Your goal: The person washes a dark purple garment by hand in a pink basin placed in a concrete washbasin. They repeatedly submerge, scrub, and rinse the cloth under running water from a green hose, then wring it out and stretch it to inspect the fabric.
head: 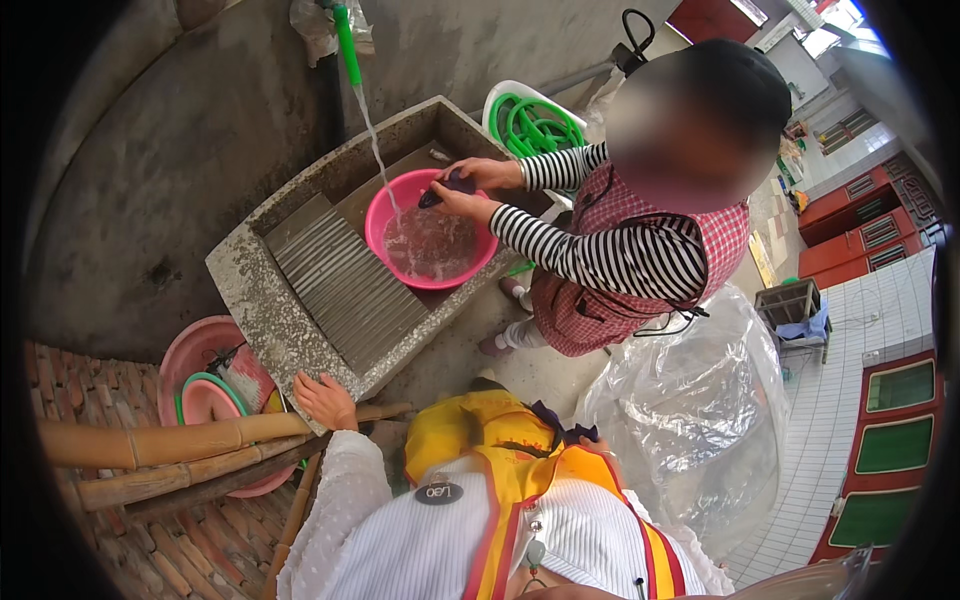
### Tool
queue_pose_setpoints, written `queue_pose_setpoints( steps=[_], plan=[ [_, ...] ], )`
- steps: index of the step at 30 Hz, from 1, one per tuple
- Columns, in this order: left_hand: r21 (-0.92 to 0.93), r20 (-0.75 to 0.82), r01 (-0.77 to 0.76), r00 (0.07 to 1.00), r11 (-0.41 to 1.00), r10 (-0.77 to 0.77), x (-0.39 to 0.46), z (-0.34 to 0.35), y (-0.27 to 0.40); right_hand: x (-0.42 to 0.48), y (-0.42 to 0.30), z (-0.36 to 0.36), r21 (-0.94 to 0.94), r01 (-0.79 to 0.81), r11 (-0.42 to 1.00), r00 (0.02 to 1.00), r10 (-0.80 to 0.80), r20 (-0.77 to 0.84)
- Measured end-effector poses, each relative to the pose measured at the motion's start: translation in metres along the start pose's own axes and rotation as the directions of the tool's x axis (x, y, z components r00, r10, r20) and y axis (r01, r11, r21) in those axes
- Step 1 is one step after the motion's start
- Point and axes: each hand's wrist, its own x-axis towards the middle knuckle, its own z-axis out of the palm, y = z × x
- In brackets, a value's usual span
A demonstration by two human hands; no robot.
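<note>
My left hand (pixel 326 401) lies flat on the near corner of a speckled stone wash sink (pixel 259 300) and holds nothing. My right hand (pixel 596 444), half hidden by my yellow apron (pixel 450 431), grips a dark purple item (pixel 580 433) that looks soft; its kind is unclear. A pink plastic basin (pixel 372 217) of water stands in the sink beside the ridged washboard (pixel 352 281). From a tap with a green tube (pixel 346 45), water runs into this basin. Over it, another person's hands (pixel 472 187) hold a dark purple item (pixel 456 182).
The other person (pixel 615 255) stands at the sink's right side. Bamboo poles (pixel 180 441) and a larger pink basin (pixel 176 356) are at my left. A green hose (pixel 536 124) lies coiled in a white tub behind. Clear plastic sheeting (pixel 690 397) spreads at the right.
</note>
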Motion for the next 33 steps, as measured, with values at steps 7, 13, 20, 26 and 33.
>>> queue_pose_setpoints(
  steps=[7,13,20,26,33],
  plan=[
    [0.028,0.011,-0.004,1.0,1.0,0.004,-0.001,-0.001,-0.001,-0.012,-0.008,-0.007,-0.037,0.003,0.999,0.998,-0.001,0.057],
    [0.041,-0.001,-0.002,1.0,0.999,0.002,-0.002,-0.003,-0.002,-0.022,-0.005,-0.007,-0.021,0.0,1.0,0.995,0.002,0.102],
    [0.044,0.015,-0.007,1.0,0.999,0.007,-0.004,0.003,-0.003,-0.015,0.016,-0.007,-0.041,-0.068,0.997,0.995,0.071,0.07],
    [0.049,-0.011,-0.018,1.0,0.999,0.019,-0.003,0.0,-0.006,-0.027,0.003,-0.009,-0.122,-0.04,0.992,0.998,0.045,0.041],
    [0.039,-0.019,-0.009,1.0,0.999,0.01,-0.002,-0.001,-0.008,-0.018,0.006,-0.01,-0.132,0.002,0.991,0.999,0.005,0.05]
  ],
)
